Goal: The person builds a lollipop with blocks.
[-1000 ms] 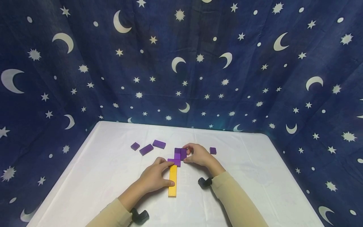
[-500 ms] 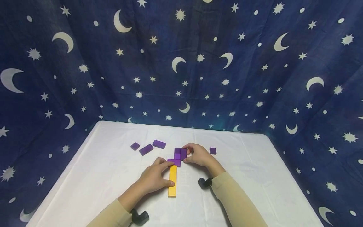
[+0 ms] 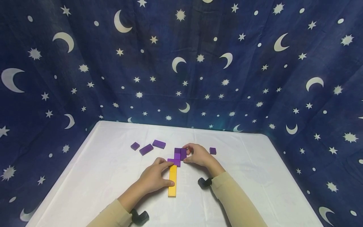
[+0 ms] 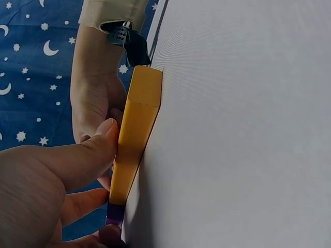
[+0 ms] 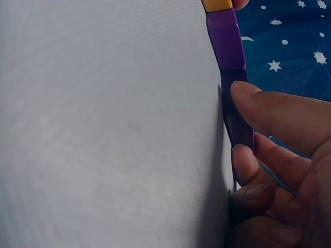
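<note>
A yellow strip of blocks lies lengthwise on the table, a seam showing near its far end. Against that end sits a crosswise purple block. Beyond it stand purple blocks side by side, the rightmost purple block between thumb and index finger of my right hand. The right wrist view shows the right thumb on this purple row. My left hand rests along the strip's left side. Its thumb presses the yellow, and its index fingertip touches the crosswise purple block.
Loose purple pieces lie at the back left: a small square, one oblong block and another oblong block. A small purple square lies right of my right hand. The white table meets a dark blue star-patterned cloth behind.
</note>
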`<state>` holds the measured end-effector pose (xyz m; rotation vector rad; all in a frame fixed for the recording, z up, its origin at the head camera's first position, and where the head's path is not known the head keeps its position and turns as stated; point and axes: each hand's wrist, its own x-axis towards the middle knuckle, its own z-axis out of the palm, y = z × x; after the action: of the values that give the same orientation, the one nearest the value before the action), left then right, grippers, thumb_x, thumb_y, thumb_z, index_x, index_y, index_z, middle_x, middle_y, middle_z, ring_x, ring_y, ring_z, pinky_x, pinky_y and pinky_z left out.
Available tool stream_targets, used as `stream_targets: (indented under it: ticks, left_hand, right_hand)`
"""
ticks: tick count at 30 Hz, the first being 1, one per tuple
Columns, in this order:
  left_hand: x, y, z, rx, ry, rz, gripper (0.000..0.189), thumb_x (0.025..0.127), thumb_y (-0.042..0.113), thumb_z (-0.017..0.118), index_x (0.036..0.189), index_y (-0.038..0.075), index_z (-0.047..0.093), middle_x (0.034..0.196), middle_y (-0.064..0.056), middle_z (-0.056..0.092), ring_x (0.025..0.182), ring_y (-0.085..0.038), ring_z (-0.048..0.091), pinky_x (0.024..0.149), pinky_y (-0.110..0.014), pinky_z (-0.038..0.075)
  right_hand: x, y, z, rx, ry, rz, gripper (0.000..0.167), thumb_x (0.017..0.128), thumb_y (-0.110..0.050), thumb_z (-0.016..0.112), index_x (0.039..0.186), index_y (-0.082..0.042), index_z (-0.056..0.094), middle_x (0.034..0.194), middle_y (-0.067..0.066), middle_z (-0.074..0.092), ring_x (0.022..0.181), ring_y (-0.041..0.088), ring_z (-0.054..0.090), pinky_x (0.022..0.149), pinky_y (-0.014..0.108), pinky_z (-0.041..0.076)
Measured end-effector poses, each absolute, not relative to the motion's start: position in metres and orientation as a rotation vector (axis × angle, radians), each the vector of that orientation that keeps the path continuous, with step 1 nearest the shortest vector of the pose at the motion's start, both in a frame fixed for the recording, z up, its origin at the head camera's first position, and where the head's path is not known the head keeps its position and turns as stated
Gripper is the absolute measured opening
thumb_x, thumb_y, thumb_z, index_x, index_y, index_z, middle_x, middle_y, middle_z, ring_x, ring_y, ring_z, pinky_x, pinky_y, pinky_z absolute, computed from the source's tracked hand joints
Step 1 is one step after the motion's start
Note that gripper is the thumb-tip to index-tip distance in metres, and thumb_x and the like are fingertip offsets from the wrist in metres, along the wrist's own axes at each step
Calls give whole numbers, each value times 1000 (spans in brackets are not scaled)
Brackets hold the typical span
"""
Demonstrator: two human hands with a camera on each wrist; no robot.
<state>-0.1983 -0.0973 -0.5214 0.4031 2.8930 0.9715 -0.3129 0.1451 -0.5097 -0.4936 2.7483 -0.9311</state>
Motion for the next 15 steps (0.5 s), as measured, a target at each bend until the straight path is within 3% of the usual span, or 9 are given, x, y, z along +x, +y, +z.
stream_targets:
  ticks: [15]
  left_hand:
    - [-202, -102, -520, 379, 2835, 1103, 83, 77, 45, 96, 150, 24, 64, 136, -5, 64, 124, -29, 67, 108, -56, 55]
  right_hand:
    - [-316, 147, -513, -513, 2748, -927, 56, 79, -21, 95, 130, -21, 73, 93, -4, 64, 90, 16, 57, 91, 39, 46]
